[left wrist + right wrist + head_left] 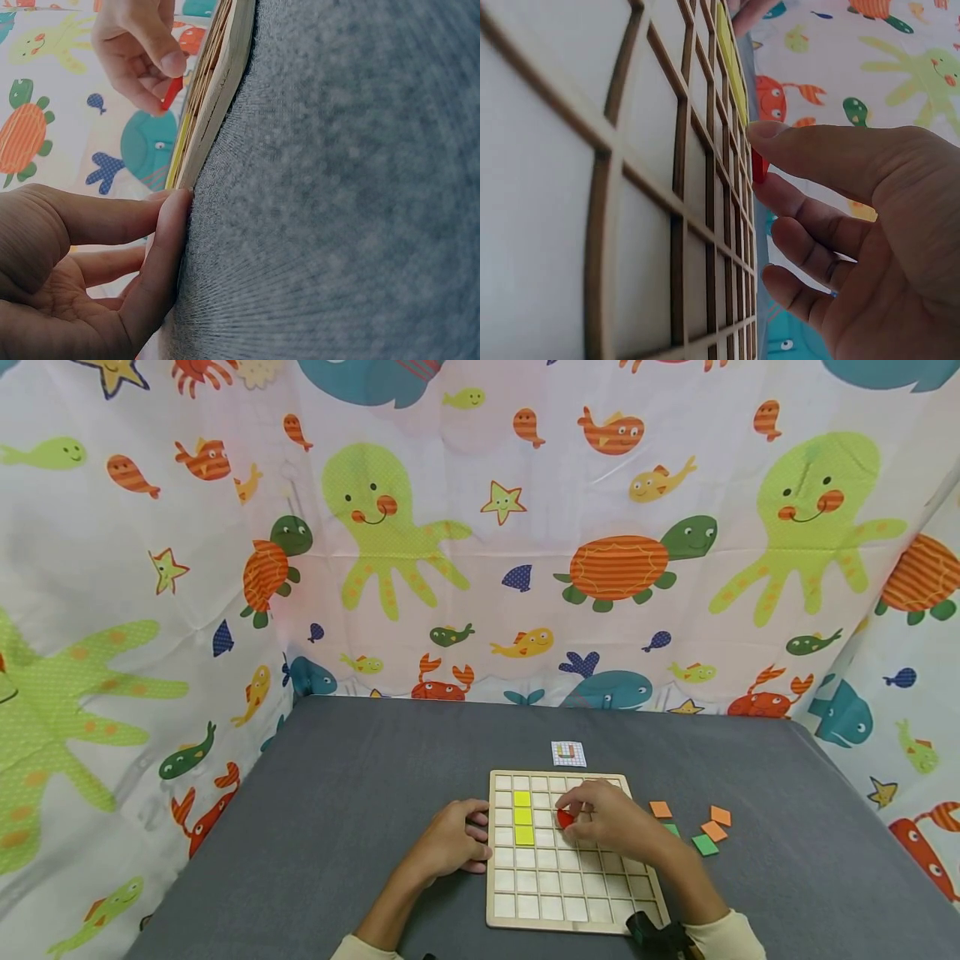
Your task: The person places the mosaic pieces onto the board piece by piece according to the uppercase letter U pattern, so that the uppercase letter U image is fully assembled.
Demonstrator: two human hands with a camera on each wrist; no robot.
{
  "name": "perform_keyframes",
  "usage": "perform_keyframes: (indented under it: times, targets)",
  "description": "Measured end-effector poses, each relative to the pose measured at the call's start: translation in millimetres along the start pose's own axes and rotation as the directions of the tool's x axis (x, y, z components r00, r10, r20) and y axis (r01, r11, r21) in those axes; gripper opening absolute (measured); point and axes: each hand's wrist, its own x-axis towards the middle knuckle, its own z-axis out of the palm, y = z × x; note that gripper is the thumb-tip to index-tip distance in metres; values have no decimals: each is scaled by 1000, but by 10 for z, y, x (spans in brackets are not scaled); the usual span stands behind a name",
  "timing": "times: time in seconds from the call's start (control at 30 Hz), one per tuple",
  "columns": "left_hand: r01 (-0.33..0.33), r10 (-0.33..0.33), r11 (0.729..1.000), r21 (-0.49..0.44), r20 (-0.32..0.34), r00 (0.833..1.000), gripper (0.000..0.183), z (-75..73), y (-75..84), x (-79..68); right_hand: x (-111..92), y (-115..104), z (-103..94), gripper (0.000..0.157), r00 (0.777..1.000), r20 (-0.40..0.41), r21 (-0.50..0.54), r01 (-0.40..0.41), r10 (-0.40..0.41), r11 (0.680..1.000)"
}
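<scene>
**Pinching a red tile (564,819) over a gridded board (551,907)**

Head view: a grey table (360,777) spreads under and around both hands. Ahead of them and to either side hangs a white curtain (480,568) printed with octopuses, turtles, crabs, whales and fish. The board lies flat between the left hand (450,837), at its left edge, and the right hand (611,814), which reaches over it. The red tile is at the right hand's fingertips, on the side facing the left hand. Three yellow tiles (522,816) fill a column of cells between the hands. Just past the board, ahead of the right hand, is a small card (568,753); to that hand's right lie orange tiles (713,832) and green tiles (705,845).

Left wrist view: the left hand has thumb and finger drawn together, pinching the board's edge. The red tile shows beyond it, in the right hand's grip.

Right wrist view: thumb and forefinger are nearly closed on the red tile, the other fingers loosely bent beside the grid. Whether the tile touches the board, I cannot tell.
</scene>
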Motion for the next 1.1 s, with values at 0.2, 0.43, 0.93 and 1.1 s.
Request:
perform_keyframes:
  times: [0.2,0.43,0.93,1.1]
  targets:
    - [-4,4,1000,4,-3,1000,69,1,1,-2,10,-52,69,31,1000,13,8,-3,3,1000]
    - [-8,8,1000,18,-10,1000,68,12,9,-17,19,-137,145,29,999,28,-15,37,-36,999]
    - [19,-18,1000,24,-15,1000,69,25,44,-10,50,-297,302,24,994,55,-60,94,-91,994]
    - [22,-22,1000,16,-17,1000,68,26,35,-3,47,-343,323,23,991,60,-55,124,-121,991]
